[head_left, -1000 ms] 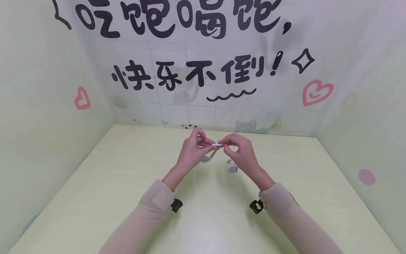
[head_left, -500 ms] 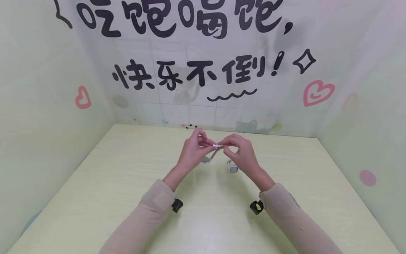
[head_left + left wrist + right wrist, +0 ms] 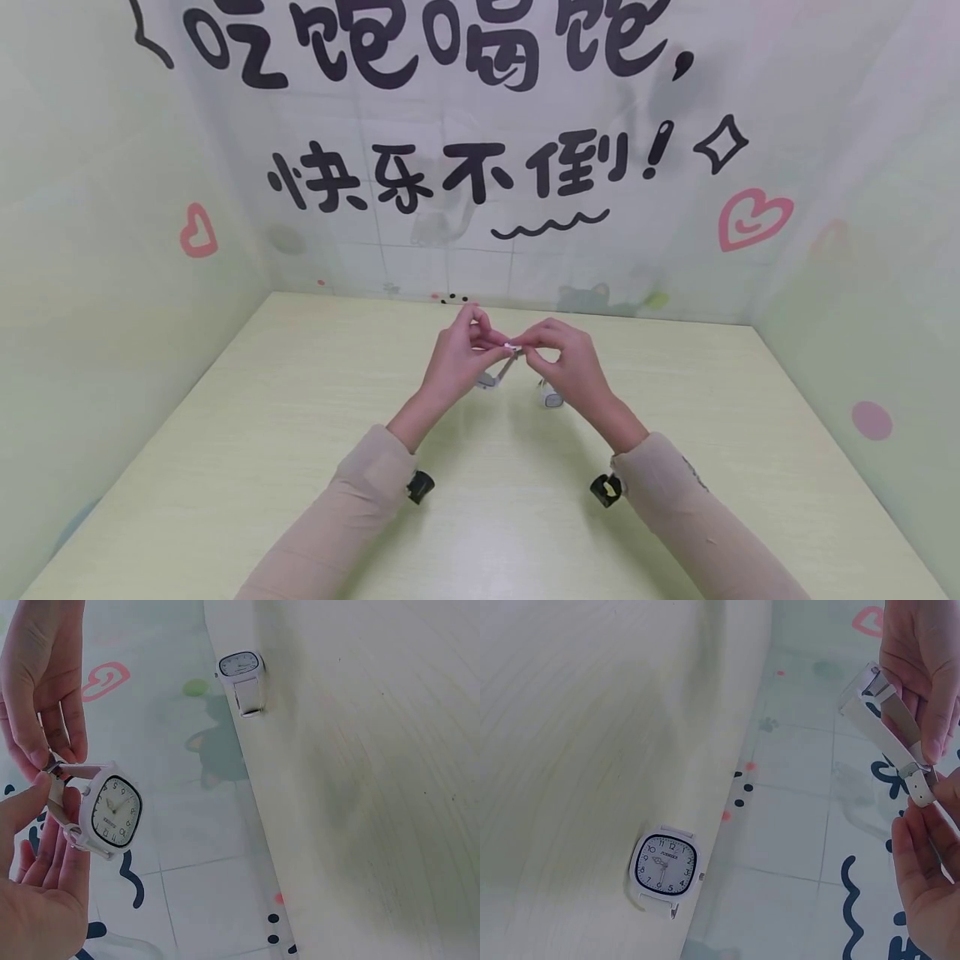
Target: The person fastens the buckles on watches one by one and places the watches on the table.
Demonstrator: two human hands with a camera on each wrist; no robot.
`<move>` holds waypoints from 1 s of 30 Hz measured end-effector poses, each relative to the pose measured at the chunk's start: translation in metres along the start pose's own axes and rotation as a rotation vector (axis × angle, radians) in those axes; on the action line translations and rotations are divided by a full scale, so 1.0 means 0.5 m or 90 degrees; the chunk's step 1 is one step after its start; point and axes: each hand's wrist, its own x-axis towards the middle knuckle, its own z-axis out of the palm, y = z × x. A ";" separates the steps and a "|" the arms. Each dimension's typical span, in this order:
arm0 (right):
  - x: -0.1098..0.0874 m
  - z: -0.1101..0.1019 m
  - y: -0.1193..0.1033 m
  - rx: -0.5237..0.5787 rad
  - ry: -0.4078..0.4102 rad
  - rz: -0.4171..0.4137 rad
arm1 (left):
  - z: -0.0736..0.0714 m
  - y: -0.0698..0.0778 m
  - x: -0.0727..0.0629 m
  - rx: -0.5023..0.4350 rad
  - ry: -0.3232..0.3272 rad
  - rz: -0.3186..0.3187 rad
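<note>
A white wristwatch (image 3: 487,381) hangs dial down from its strap, held between both hands above the table. The left hand (image 3: 457,357) pinches the strap by the metal buckle with thumb and fingers. From the other side, the right hand (image 3: 567,365) pinches the strap end at the same spot. In the left wrist view the held watch's squarish dial (image 3: 116,811) with black numerals shows. Strap and buckle (image 3: 909,771) come together at the fingertips in the right wrist view; fingers partly cover them. A second white wristwatch (image 3: 665,864) rests on the table below the right hand.
The pale wooden table (image 3: 480,517) meets a printed backdrop (image 3: 420,267) with black lettering behind the hands. Similar panels stand at the left (image 3: 112,292) and right (image 3: 862,317). Black wrist-worn pieces (image 3: 421,487) sit under both cuffs.
The right fingertips have moved slightly left along the strap, closer to the left fingertips. The held watch's dial sits a little lower. The second watch stays in place.
</note>
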 end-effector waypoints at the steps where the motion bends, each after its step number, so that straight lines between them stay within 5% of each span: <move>1: 0.000 0.001 0.000 -0.002 -0.001 -0.001 | 0.000 0.000 0.000 0.000 0.000 0.000; 15: -0.002 0.009 0.000 0.031 -0.028 0.035 | -0.001 -0.002 -0.002 0.005 -0.013 -0.007; 22: -0.007 0.015 -0.002 0.102 -0.063 0.067 | -0.003 -0.004 -0.005 0.033 -0.007 -0.013; 30: -0.005 0.012 -0.013 0.074 -0.045 0.082 | -0.004 -0.002 -0.006 0.007 -0.024 -0.006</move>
